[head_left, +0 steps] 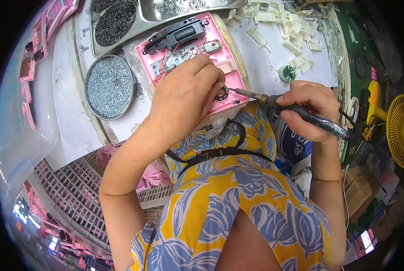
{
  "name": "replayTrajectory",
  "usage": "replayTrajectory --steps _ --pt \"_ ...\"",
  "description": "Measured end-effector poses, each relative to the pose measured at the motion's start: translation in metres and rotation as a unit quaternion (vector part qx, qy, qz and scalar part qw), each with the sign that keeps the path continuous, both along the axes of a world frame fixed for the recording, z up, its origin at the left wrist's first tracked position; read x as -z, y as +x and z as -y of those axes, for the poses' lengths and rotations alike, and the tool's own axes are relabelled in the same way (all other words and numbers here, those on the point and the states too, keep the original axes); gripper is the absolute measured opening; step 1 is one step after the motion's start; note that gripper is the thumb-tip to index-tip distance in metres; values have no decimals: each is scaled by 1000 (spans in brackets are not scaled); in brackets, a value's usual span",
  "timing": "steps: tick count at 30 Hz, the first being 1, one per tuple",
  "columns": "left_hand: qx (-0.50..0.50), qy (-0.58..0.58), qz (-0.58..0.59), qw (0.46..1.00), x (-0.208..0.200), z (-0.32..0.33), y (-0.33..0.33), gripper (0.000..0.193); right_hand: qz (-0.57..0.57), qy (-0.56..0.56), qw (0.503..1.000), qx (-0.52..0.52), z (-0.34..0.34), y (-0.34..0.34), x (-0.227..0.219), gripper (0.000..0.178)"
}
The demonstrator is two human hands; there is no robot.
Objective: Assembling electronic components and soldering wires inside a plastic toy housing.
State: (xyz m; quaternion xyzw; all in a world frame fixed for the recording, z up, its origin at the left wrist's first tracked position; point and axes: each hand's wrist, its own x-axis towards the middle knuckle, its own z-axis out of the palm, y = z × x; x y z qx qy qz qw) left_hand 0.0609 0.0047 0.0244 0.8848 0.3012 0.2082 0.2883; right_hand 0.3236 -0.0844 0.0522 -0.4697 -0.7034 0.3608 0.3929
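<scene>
A pink plastic casing [218, 38] lies open in front of me, with a black battery-box-like part [181, 35], a small metal motor [211, 46] and red wires inside. My left hand [188, 86] rests over it, thumb and fingers pinched on what looks like a thin wire [227, 82]; the fingers partly hide it. Below the fingertips sits a small round speaker-like part [221, 93]. My right hand [311, 108] is wrapped round a soldering iron [252, 95] with a dark handle. Its tip points left and reaches the round part's edge; contact cannot be made out.
Left of the casing stands a round tin of small screws [109, 88]. Behind it is a metal tray [145, 16] of springs. White plastic pieces [292, 29] and a small green-and-white spool [287, 73] lie right. A yellow fan [398, 131] stands far right, a slatted basket [71, 189] lower left.
</scene>
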Motion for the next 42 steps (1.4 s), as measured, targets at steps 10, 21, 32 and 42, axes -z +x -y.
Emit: replayTrajectory --steps 10,21,32,42 --pt "9 11 -22 1000 0 1 -1 12 -11 -24 1000 -10 -7 -4 2 16" --pt "0 18 4 1000 1 -1 -1 8 -71 -19 996 40 6 15 0 22" --pt "83 78 -92 989 -15 -6 -5 25 -7 -13 1000 -17 -3 5 -3 20" --pt "110 116 -131 978 -23 -3 2 19 0 -16 1000 -27 -6 3 -1 19"
